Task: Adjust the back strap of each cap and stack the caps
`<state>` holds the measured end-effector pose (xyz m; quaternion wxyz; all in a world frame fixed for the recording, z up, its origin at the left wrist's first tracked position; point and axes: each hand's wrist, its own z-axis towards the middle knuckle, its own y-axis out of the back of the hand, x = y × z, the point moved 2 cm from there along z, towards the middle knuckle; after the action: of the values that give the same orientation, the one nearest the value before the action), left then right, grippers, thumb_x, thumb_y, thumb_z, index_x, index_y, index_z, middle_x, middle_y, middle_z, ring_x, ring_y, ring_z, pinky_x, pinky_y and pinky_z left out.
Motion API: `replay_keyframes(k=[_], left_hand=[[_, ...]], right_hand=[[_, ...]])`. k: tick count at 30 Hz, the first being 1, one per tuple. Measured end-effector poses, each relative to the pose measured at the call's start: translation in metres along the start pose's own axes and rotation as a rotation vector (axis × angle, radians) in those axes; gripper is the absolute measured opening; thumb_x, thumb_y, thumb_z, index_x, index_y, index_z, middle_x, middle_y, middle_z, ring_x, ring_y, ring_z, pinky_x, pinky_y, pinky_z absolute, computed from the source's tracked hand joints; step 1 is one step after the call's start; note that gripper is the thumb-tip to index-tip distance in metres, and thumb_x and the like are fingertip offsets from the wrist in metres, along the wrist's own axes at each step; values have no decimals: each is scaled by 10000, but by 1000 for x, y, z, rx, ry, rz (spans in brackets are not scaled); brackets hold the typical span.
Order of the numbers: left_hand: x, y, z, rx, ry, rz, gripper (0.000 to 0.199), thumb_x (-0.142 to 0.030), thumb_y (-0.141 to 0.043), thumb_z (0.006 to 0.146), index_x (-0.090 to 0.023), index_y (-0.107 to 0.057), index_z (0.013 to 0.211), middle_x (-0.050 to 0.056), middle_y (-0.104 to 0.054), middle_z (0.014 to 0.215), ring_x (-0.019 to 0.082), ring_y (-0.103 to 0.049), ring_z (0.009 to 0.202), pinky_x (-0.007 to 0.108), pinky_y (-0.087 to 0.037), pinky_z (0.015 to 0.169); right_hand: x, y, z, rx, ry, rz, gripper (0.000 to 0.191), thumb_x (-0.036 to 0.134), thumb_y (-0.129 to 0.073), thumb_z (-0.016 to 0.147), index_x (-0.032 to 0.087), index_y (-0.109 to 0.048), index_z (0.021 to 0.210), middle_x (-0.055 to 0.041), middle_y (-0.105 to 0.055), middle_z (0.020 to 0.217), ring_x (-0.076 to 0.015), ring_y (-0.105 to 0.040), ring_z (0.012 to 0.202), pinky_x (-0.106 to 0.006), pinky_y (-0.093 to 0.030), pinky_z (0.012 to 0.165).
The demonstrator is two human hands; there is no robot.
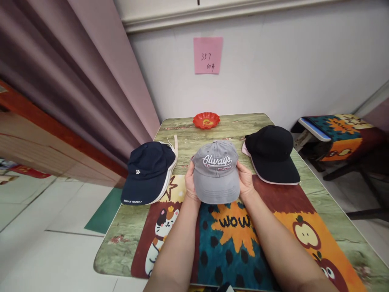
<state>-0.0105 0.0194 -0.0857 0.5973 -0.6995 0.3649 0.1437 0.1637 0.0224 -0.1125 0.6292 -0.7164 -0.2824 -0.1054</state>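
Note:
A grey cap (216, 172) with white "Always" lettering is held between my two hands above the middle of the table, its brim toward me. My left hand (191, 182) grips the cap's left side, and my right hand (244, 179) grips its right side; the fingertips are partly hidden behind the cap. To the left lies a navy cap (147, 172) with a pale cap showing beneath it. On the right sits a black cap (273, 154) over a pinkish one.
A red scalloped dish (206, 121) stands at the back of the wood-patterned table (111, 247). Under my arms lies a colourful mat (231, 259). A curtain (100, 73) hangs at the left, and a pink note (208, 55) is on the wall. A stool stands at the right.

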Motion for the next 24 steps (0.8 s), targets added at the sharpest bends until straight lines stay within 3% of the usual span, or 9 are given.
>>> replay_keyframes(k=[9, 13, 16, 20, 24], left_hand=[[-2, 5, 9, -57, -53, 38, 466, -555, -577, 858, -190, -737, 1098, 97, -765, 1124, 327, -613, 1262, 504, -473, 1086], [-15, 11, 14, -82, -156, 127, 400, -507, -638, 820, -204, -741, 1059, 79, -777, 1075, 313, -663, 1185, 476, -504, 1041], [-29, 14, 12, -78, -269, 215, 358, -394, -712, 748, -205, -739, 1052, 65, -775, 1089, 281, -686, 1140, 410, -514, 1017], [-40, 11, 5, -42, -304, 304, 385, -329, -769, 719, -205, -739, 1083, 60, -773, 1095, 245, -715, 1045, 347, -538, 940], [-47, 6, 0, -86, -323, 390, 381, -337, -837, 670, -211, -757, 1021, 41, -781, 945, 189, -720, 832, 280, -555, 754]], right_hand=[[11, -10, -2, 10, 119, -35, 332, 514, -604, 856, 258, -694, 1047, -57, -780, 1051, -300, -659, 1192, -526, -508, 1048], [20, -7, -4, -10, 174, -127, 120, 302, -631, 781, 251, -691, 871, -18, -782, 932, -274, -708, 1048, -465, -546, 986], [23, -3, -3, -47, 259, -322, 155, 171, -655, 700, 246, -693, 830, 25, -769, 850, -215, -712, 866, -367, -573, 860], [25, 1, -3, -98, 305, -619, 221, 180, -739, 702, 218, -728, 919, 44, -740, 742, -130, -631, 656, -236, -521, 654], [31, 0, -3, -118, 306, -552, 165, 238, -803, 697, 216, -703, 826, 88, -606, 550, -49, -375, 388, -176, -291, 382]])
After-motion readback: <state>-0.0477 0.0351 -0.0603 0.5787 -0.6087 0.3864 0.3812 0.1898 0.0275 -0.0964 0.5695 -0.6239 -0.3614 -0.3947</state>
